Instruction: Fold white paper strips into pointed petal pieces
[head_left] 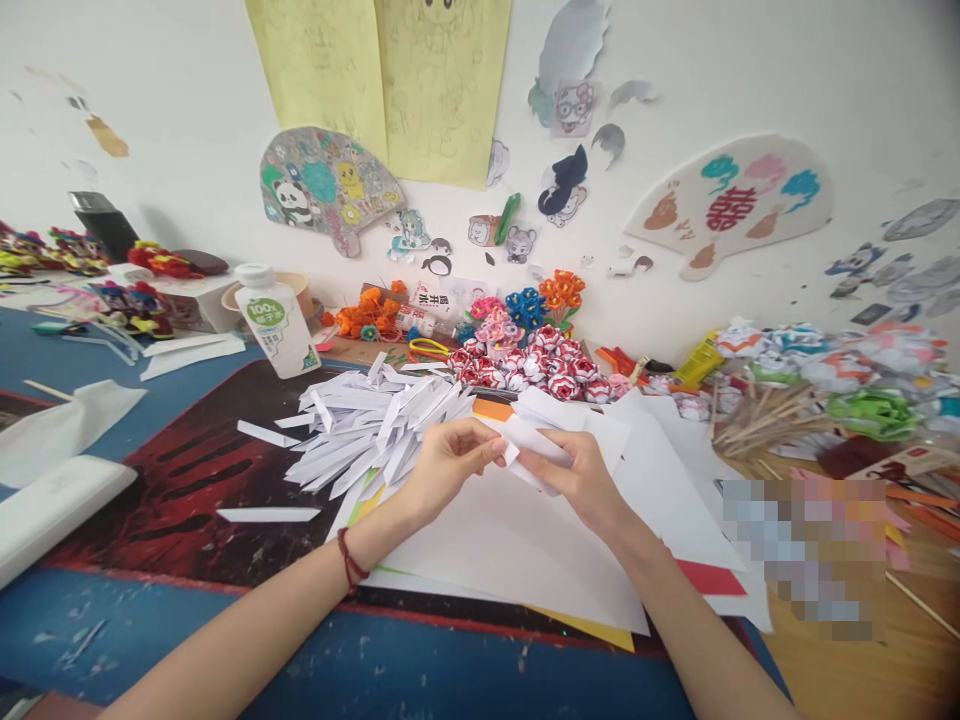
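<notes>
Between my two hands is a small piece of white paper, partly folded. My left hand, with a dark red cord bracelet at the wrist, pinches its left corner between thumb and fingertips. My right hand grips the right part, thumb on the near side. Both hands are just above a stack of large white sheets with coloured edges showing beneath. A heap of folded white paper strips lies left of my left hand. One single strip rests apart on the dark mat.
A white bottle stands at the back left. Red-and-white paper flowers line the wall behind the sheets. Thin wooden sticks and more wrapped flowers are on the right. A long white case lies at the left edge.
</notes>
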